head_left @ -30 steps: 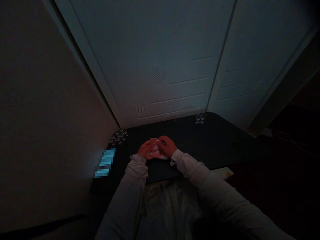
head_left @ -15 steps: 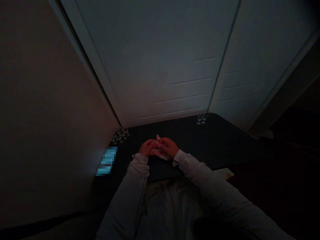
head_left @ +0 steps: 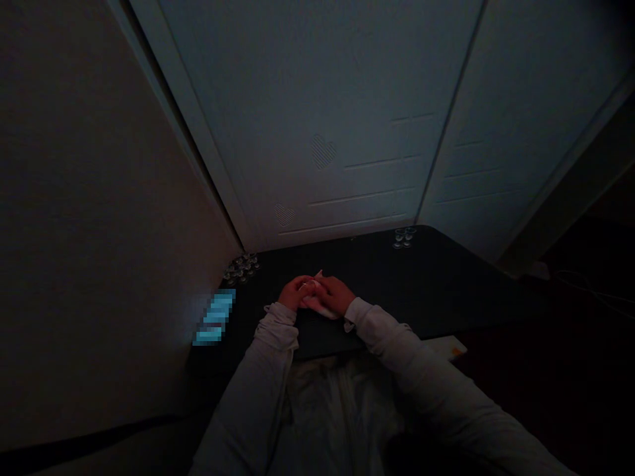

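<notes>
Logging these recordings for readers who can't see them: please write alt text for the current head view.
A person's left hand and right hand hold a pinkish cloth over a dark table in dim light. Small clear glasses cluster at far left, near a bright pixelated blue patch; two stemmed glasses stand at far right. A heart-patterned panel rises behind.
</notes>
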Demonstrator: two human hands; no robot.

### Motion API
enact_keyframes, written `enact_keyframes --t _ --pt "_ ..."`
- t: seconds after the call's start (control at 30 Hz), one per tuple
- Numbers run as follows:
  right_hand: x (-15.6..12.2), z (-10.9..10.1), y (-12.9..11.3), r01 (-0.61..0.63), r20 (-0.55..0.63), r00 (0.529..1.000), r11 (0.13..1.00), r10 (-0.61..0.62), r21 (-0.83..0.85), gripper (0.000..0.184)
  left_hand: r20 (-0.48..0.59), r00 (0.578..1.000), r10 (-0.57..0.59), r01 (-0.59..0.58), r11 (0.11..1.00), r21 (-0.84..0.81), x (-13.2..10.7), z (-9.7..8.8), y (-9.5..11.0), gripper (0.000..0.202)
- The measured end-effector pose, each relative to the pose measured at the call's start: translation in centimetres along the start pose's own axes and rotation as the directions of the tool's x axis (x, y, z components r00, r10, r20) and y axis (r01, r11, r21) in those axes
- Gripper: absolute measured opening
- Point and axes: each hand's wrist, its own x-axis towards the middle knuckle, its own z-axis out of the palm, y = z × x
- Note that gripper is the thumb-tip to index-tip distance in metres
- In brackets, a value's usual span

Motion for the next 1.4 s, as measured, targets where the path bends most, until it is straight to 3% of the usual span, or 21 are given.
enact_keyframes --t 0.07,0.37,0.6,0.87,1.2,1.4 --pt "0.0 0.0 0.1 -0.002 0.026 1.0 0.999 0.003 -0.05 0.029 -0.004 1.0 0.0 0.0 1.0 0.008 0.0 0.0 0.0 0.033" --pt "0.0 -0.1 0.5 -0.071 -0.089 0.994 0.991 0.061 -0.115 0.028 -0.038 0.999 0.032 -0.035 0.997 -0.067 0.3 0.3 -0.3 0.037" --pt "-0.2 -0.3 0.2 -0.115 -0.14 0.983 0.993 0.117 0.021 0.026 -0.051 0.999 0.002 -0.01 0.989 -0.149 0.6 0.2 -0.7 0.035" --pt "-0.3 -0.7 0.3 -0.111 -0.089 0.988 0.981 0.126 0.159 0.013 -0.044 0.998 -0.039 0.031 0.986 -0.165 0.7 0.1 -0.9 0.036" --pt "-0.3 -0.5 0.2 -0.117 0.006 0.993 0.992 0.117 0.047 0.013 -0.06 0.998 -0.036 0.026 0.988 -0.154 0.7 0.0 -1.0 0.035" --pt "-0.2 -0.7 -0.3 -0.112 -0.07 0.992 0.992 0.108 -0.06 0.012 -0.12 0.992 -0.026 0.01 0.992 -0.129 1.0 0.1 -1.2 0.036"
